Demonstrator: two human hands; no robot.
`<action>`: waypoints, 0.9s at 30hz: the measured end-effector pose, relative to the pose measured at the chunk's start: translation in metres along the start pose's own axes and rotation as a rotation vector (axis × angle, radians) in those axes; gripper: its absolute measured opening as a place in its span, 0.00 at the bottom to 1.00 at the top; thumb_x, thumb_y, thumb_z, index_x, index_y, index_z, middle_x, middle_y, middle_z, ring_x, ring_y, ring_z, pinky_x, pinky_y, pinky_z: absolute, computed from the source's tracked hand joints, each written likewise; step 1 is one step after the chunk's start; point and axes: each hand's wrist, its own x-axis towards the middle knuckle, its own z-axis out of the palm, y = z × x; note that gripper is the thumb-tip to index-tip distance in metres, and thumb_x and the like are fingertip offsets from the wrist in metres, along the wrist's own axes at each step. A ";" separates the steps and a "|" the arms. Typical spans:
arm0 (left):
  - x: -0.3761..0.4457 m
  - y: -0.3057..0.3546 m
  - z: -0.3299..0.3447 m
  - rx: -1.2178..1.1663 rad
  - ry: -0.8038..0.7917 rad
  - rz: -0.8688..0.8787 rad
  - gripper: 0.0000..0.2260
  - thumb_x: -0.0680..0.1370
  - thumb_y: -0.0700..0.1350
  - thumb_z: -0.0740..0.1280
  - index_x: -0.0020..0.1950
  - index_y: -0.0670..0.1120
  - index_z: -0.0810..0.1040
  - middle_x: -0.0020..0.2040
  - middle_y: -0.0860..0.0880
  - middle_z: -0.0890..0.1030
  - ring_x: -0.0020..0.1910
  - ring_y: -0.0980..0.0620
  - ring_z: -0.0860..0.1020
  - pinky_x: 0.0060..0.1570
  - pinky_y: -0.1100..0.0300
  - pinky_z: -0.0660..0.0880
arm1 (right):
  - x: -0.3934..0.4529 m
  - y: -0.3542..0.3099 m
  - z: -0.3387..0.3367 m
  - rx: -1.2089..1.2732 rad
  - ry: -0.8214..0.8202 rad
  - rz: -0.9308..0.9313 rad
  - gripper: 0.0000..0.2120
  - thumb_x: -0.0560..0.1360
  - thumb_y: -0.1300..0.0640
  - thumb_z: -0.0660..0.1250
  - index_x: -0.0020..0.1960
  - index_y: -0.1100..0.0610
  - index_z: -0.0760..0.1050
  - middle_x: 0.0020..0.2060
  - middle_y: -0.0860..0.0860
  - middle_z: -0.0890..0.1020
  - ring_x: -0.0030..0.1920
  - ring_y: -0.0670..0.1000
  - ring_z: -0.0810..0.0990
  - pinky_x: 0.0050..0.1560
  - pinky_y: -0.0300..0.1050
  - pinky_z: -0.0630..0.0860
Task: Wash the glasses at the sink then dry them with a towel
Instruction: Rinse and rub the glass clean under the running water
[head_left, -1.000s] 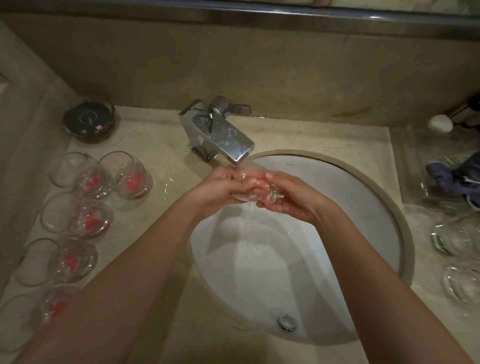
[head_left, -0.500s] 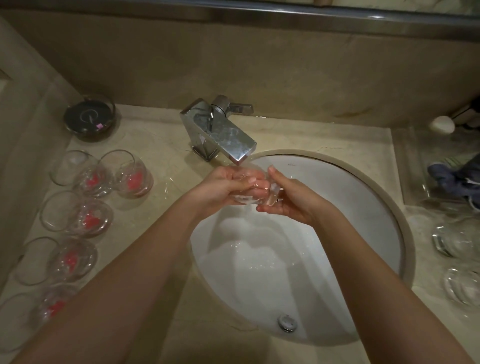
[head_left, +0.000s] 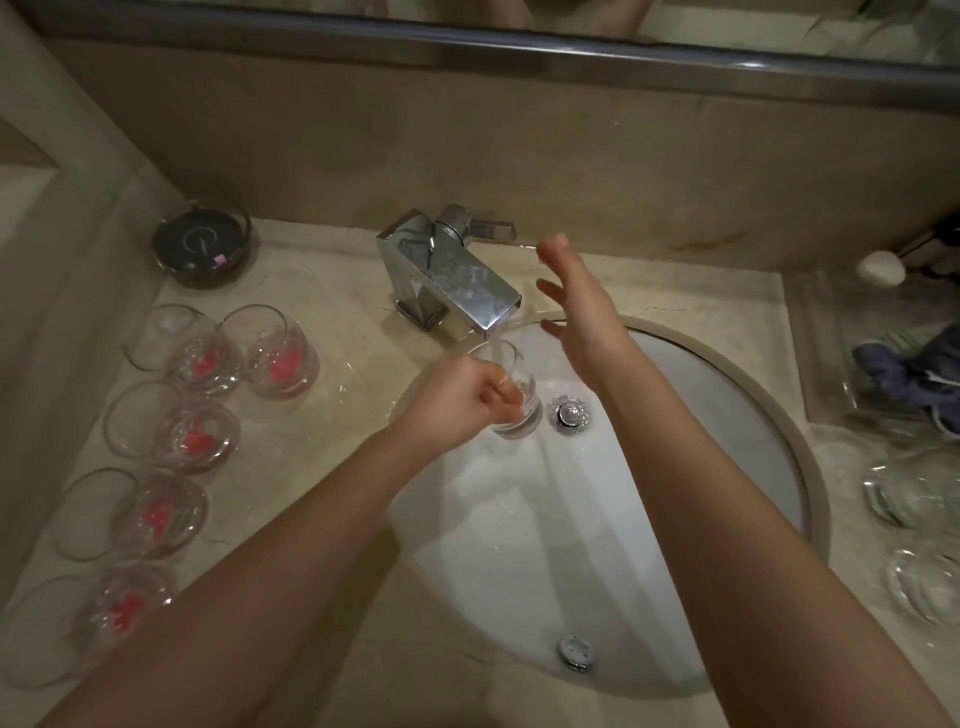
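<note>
While your left hand (head_left: 457, 400) is wrapped tight around the glass (head_left: 511, 395), hold it right under the tap (head_left: 457, 280) so the water runs inside. Your right hand (head_left: 576, 312) is open and holds nothing, up beside the tap. Tip the glass slowly so every side gets wet. Keep it over the sink (head_left: 727, 467), because wet glass is slippery. More glasses (head_left: 202, 410) wait on the counter to your left. A blue towel (head_left: 914, 374) lies on your right.
</note>
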 end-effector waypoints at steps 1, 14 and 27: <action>-0.003 0.001 0.001 0.012 0.011 0.003 0.05 0.69 0.39 0.77 0.41 0.47 0.84 0.34 0.53 0.81 0.34 0.57 0.80 0.41 0.65 0.74 | 0.003 -0.008 0.006 -0.030 -0.012 -0.013 0.26 0.82 0.41 0.52 0.76 0.51 0.61 0.75 0.45 0.64 0.73 0.48 0.64 0.71 0.53 0.61; -0.027 0.000 -0.004 0.083 0.068 0.036 0.06 0.69 0.38 0.77 0.39 0.48 0.83 0.32 0.60 0.78 0.35 0.58 0.79 0.45 0.59 0.76 | 0.004 -0.002 0.034 -0.131 -0.023 -0.076 0.25 0.81 0.40 0.53 0.75 0.47 0.63 0.73 0.48 0.68 0.72 0.50 0.66 0.73 0.54 0.62; -0.052 0.017 -0.012 -0.026 0.020 0.068 0.11 0.68 0.39 0.78 0.35 0.55 0.82 0.33 0.54 0.84 0.39 0.51 0.84 0.49 0.51 0.79 | -0.083 0.072 -0.003 0.238 0.006 0.037 0.23 0.74 0.39 0.64 0.61 0.54 0.76 0.57 0.53 0.82 0.61 0.52 0.79 0.57 0.48 0.74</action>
